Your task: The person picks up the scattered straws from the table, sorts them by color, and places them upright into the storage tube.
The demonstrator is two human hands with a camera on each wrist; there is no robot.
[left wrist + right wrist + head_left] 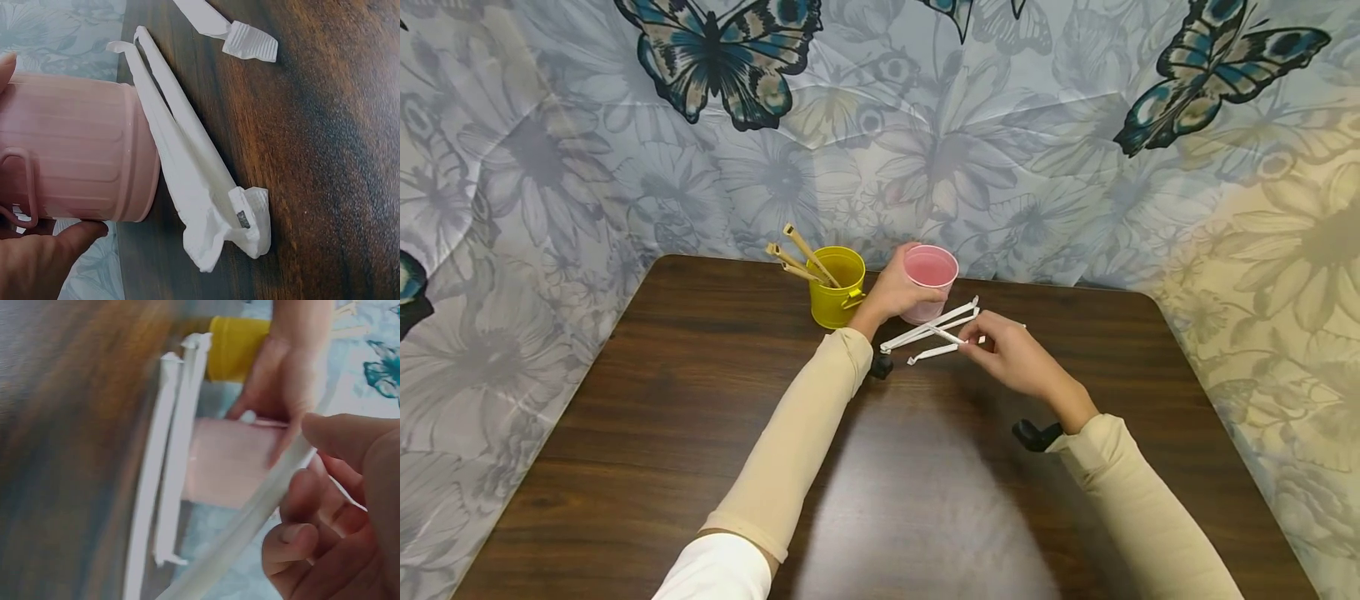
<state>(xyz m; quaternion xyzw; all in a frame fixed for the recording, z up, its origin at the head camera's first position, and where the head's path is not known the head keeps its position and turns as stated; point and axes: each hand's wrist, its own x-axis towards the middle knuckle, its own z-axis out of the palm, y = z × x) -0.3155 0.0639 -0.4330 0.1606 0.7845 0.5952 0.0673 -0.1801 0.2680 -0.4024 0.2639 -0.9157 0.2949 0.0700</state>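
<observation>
My left hand (895, 287) grips a small pink bucket (930, 310) by its sides near the back edge of the table. In the left wrist view, the thumb and a fingertip lie on opposite sides of the ribbed bucket. My right hand (1015, 357) pinches a white paper-wrapped straw (240, 528) between thumb and fingers, slanting in front of the bucket in the right wrist view. Two more wrapped straws (181, 137) lie side by side on the table before the bucket. Another wrapped straw (934, 353) lies closer to the person, partly hidden by the right hand.
A yellow bucket (829, 308) stands just left of the left hand, with several tan sticks (808, 252) leaning out of it. The dark wooden table (700, 400) meets a butterfly-patterned cloth (850, 150) behind its back edge.
</observation>
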